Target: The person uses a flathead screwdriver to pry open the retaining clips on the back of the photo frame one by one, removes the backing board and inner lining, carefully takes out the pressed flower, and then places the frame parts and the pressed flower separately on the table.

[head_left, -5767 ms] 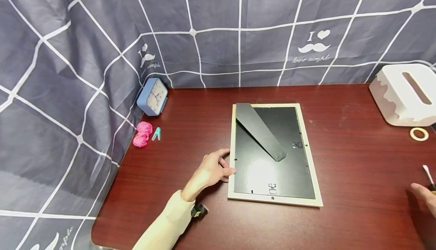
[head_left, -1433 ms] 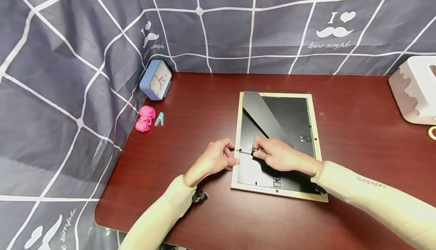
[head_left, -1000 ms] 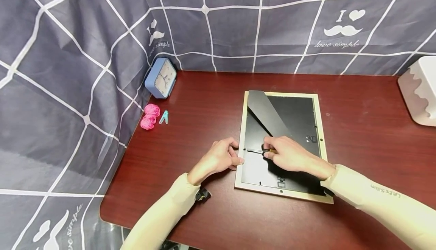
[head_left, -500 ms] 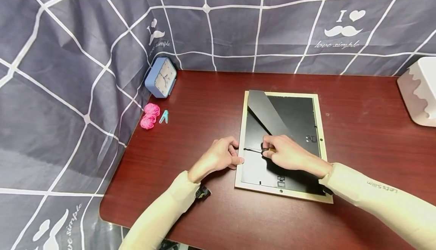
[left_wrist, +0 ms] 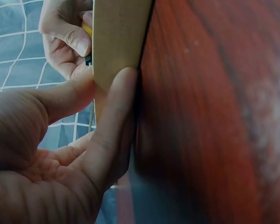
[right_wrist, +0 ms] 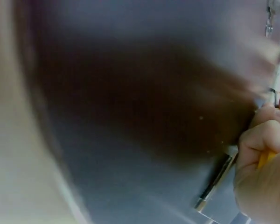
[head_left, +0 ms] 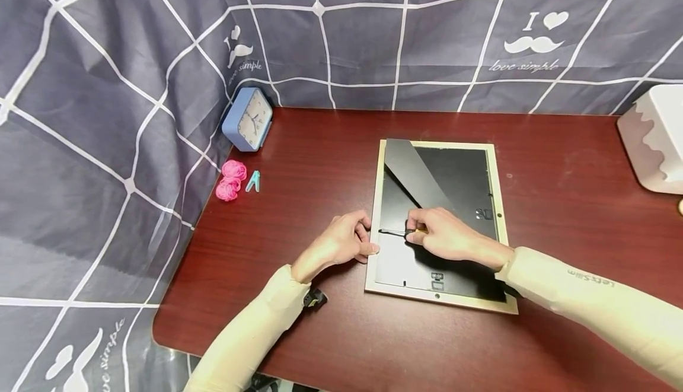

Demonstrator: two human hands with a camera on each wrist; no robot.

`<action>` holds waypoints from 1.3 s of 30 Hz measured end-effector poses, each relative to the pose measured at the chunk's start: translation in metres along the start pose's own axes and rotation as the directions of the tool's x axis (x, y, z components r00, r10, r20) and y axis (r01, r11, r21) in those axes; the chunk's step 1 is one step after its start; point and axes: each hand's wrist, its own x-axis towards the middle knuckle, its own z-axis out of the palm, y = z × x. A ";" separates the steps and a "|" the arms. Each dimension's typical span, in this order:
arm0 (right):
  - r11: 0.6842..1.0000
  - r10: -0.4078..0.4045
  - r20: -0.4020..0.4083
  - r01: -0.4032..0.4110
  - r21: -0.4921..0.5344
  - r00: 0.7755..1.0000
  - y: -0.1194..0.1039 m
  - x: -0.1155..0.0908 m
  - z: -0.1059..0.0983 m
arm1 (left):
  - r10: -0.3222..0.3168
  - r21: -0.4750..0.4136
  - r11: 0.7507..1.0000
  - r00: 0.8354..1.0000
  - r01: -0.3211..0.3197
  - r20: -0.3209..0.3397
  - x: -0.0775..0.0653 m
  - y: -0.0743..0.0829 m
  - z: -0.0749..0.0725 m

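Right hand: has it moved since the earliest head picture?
Yes, leftward: the right hand was at the view's right edge, below the white box; now it is well left of that box, over the frame.

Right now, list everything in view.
Picture frame: 1, pale wood, table centre
Backing board: 1, black, inside frame
Easel leg: 1, grey, across backing
Screwdriver: 1, yellow and black, over backing
Alarm clock: 1, blue, back left
Yarn balls: 2, pink, left edge
Clothespin: 1, teal, beside yarn
Tissue box: 1, whitish, right edge
Unclear object: 1, tan, right edge
Table: 1, reddish, beneath
Curtain: at least 1, grey, behind and left
Sleeves: 2, cream, forearms
Wrist cameras: 2, black, wrists
Left hand: 1, gripping frame's left edge
Right hand: 1, gripping screwdriver
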 end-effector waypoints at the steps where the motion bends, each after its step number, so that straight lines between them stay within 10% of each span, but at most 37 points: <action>1: 1.000 0.001 0.002 -0.001 0.010 1.000 -0.003 -0.001 -0.001 | 0.006 0.006 1.000 1.000 -0.006 0.004 0.000 0.000 0.000; 23: 1.000 0.020 0.012 -0.020 0.017 1.000 -0.028 -0.004 -0.008 | 0.023 0.121 0.992 0.999 -0.021 -0.023 0.000 0.002 0.001; 39: 0.997 -0.070 -0.089 0.068 -0.024 0.994 -0.021 -0.014 -0.004 | -0.010 0.009 1.000 1.000 0.009 0.029 0.003 0.000 -0.001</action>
